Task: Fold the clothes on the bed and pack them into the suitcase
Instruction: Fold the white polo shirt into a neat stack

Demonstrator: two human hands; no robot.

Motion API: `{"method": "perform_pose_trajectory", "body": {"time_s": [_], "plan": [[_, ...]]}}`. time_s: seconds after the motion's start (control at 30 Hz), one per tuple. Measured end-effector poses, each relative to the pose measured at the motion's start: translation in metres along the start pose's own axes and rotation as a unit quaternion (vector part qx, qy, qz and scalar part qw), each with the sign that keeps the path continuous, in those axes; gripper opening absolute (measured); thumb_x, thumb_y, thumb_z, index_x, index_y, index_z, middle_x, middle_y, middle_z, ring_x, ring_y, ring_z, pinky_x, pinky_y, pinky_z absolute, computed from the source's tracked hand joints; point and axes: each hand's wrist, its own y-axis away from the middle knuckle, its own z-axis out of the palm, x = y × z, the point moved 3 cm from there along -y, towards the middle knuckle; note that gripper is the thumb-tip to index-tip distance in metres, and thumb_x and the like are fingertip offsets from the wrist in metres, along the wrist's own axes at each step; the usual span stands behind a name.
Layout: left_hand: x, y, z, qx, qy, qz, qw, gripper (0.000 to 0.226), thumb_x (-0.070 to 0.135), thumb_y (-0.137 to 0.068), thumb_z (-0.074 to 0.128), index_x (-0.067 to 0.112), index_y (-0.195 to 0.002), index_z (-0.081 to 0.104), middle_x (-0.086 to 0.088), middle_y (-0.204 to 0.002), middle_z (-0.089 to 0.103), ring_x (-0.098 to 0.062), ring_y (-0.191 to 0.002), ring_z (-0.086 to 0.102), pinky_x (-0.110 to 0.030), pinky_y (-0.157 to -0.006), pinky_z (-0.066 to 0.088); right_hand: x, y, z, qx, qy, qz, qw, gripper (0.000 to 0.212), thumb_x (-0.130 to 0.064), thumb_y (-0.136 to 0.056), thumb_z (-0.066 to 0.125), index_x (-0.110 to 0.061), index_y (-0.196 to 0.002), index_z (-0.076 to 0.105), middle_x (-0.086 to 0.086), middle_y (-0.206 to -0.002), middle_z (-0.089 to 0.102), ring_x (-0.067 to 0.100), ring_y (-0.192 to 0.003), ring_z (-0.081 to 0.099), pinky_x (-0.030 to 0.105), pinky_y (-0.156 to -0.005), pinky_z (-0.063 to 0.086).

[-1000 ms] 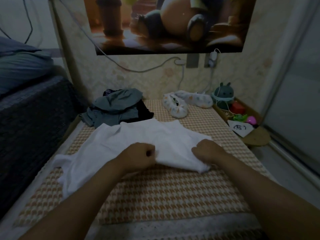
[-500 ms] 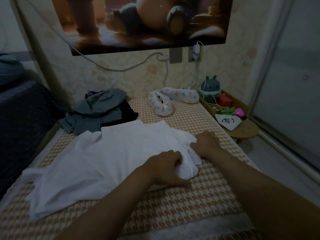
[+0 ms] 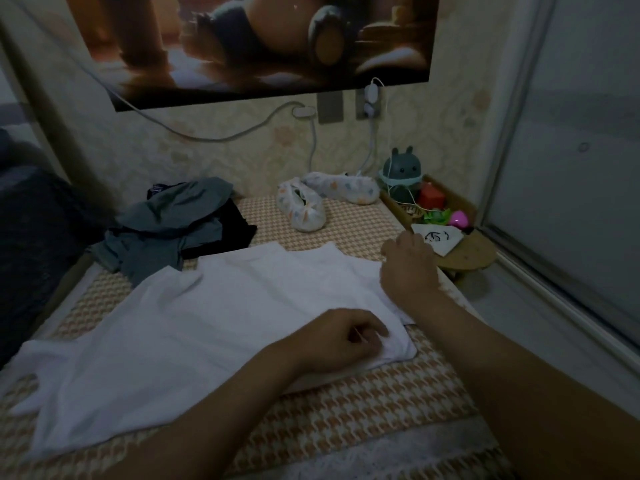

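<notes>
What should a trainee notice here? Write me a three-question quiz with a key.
1. True or false: a suitcase is in view.
2. What do the left hand and right hand hold? A) white shirt B) blue jeans C) red towel
3. Which hand is nearer the wall?
Key: 1 false; 2 A; 3 right hand.

The right hand (image 3: 408, 268) was moved farther along the right edge of the white shirt (image 3: 214, 317); the left hand (image 3: 346, 336) was shifted onto its near right corner. The hands were thereby drawn apart.
</notes>
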Motion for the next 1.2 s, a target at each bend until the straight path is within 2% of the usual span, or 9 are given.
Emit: {"method": "perform_pose_trajectory", "body": {"time_s": [0.17,0.23,0.37,0.53,0.67,0.73,0.83,0.97,1.2], "plan": [[-0.034,0.042,-0.036,0.115,-0.168,-0.032,0.979,0.046,0.059,-0.085,0.057,0.036,-0.126,0.056,0.013,-0.128,0.055,-0.003,-0.117,0.047,-0.031,-0.101,0.042,-0.037,0.021,-0.015,-0.178,0.076,-0.011,0.981,0.064,-0.053,-0.095,0.036,-0.004,-0.132,0.054,0.021,-0.146,0.039,0.036,-0.137,0.029,0.044,-0.113,0.017],[-0.053,0.063,-0.031,0.001,-0.245,-0.105,0.964,0.075,0.080,-0.079,0.039,0.047,-0.146,0.024,0.010,-0.157,0.020,-0.013,-0.144,0.014,-0.040,-0.118,0.018,-0.048,0.031,-0.008,-0.209,0.025,-0.038,0.977,0.049,-0.045,-0.096,0.041,-0.006,-0.121,0.059,0.016,-0.136,0.050,0.032,-0.127,0.040,0.038,-0.107,0.028],[-0.060,0.088,-0.014,-0.145,-0.265,-0.169,0.938,0.083,0.084,-0.079,0.027,0.055,-0.143,-0.018,0.012,-0.156,-0.028,-0.016,-0.144,-0.027,-0.048,-0.118,-0.010,-0.052,0.041,-0.011,-0.191,-0.195,0.046,0.961,0.035,-0.029,-0.103,0.038,-0.001,-0.111,0.057,0.017,-0.121,0.060,0.027,-0.111,0.055,0.030,-0.091,0.041],[-0.049,0.097,-0.014,-0.153,-0.233,-0.152,0.948,0.067,0.078,-0.087,0.022,0.056,-0.146,-0.001,0.014,-0.159,-0.019,-0.013,-0.145,-0.020,-0.046,-0.119,-0.009,-0.033,0.050,-0.017,-0.295,0.000,0.108,0.949,0.044,-0.013,-0.107,0.024,0.009,-0.145,0.017,0.025,-0.152,0.027,0.034,-0.141,0.028,0.039,-0.115,0.022],[-0.057,0.086,-0.036,0.009,-0.157,-0.107,0.982,0.070,0.076,-0.088,0.016,0.039,-0.133,0.053,0.008,-0.147,0.043,-0.011,-0.134,0.035,-0.039,-0.114,0.027,-0.056,0.045,-0.017,-0.156,0.029,-0.053,0.986,0.047,-0.010,-0.063,0.080,-0.007,-0.107,0.063,0.020,-0.105,0.059,0.037,-0.092,0.060,0.045,-0.080,0.051],[-0.070,0.076,-0.052,0.079,-0.160,-0.108,0.978,0.058,0.064,-0.095,0.026,0.028,-0.124,0.062,0.005,-0.132,0.057,-0.014,-0.121,0.048,-0.038,-0.105,0.036,-0.071,0.035,-0.016,-0.103,0.016,-0.144,0.984,0.044,-0.011,-0.060,0.079,-0.010,-0.102,0.066,0.019,-0.109,0.060,0.036,-0.095,0.059,0.046,-0.086,0.049],[-0.093,0.060,-0.069,0.096,-0.227,-0.165,0.955,0.051,0.051,-0.098,0.029,0.027,-0.139,0.047,0.002,-0.147,0.042,-0.022,-0.136,0.035,-0.038,-0.111,0.030,-0.092,0.024,-0.001,-0.165,-0.063,-0.199,0.964,0.051,-0.016,-0.093,0.046,-0.016,-0.144,0.041,0.012,-0.152,0.033,0.030,-0.137,0.033,0.042,-0.114,0.024],[-0.125,0.039,-0.072,-0.004,-0.282,-0.257,0.924,0.061,0.055,-0.100,0.024,0.034,-0.154,0.004,0.001,-0.162,-0.007,-0.024,-0.149,-0.007,-0.052,-0.119,0.005,-0.090,0.009,0.040,-0.344,-0.065,-0.171,0.921,0.061,-0.052,-0.102,0.022,-0.032,-0.155,0.002,0.000,-0.163,-0.004,0.019,-0.150,-0.002,0.046,-0.120,0.001],[-0.172,0.014,-0.092,0.031,-0.268,-0.298,0.916,0.062,0.059,-0.099,0.018,0.036,-0.154,0.001,0.002,-0.162,-0.009,-0.020,-0.149,-0.009,-0.050,-0.119,-0.003,-0.076,-0.035,0.083,-0.326,-0.077,-0.063,0.940,0.056,-0.055,-0.101,0.015,-0.038,-0.154,0.009,0.008,-0.163,-0.007,0.029,-0.149,-0.003,0.047,-0.119,0.002]]}}
